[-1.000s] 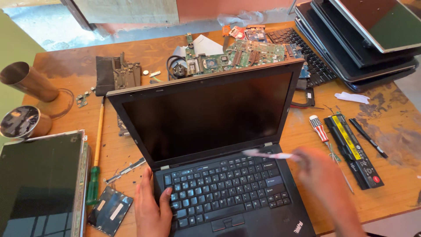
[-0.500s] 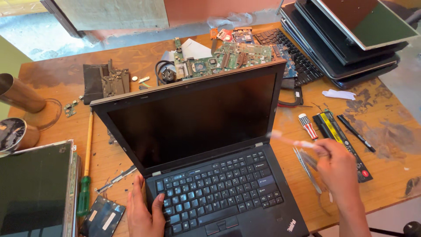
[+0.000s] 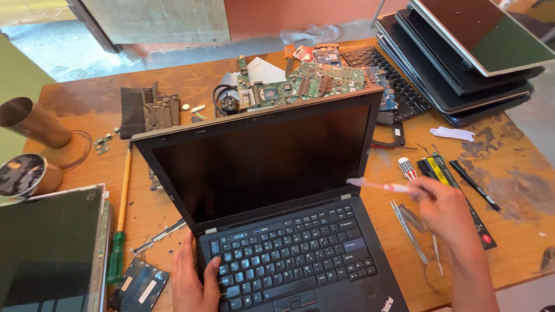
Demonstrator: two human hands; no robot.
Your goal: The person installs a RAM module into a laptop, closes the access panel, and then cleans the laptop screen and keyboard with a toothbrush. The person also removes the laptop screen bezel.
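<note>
Open black laptop (image 3: 277, 214) stood mid-table (image 3: 520, 173), screen dark. Left hand (image 3: 193, 283) rested at its keyboard's left edge, fingers loosely together, gripping nothing. Right hand (image 3: 442, 208) pinched a thin white brush (image 3: 378, 186), tip beside the screen's lower right corner.

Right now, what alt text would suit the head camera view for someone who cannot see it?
A person's left hand steadies an open black laptop on a cluttered wooden workbench, while the right hand holds a toothbrush beside its screen.
</note>
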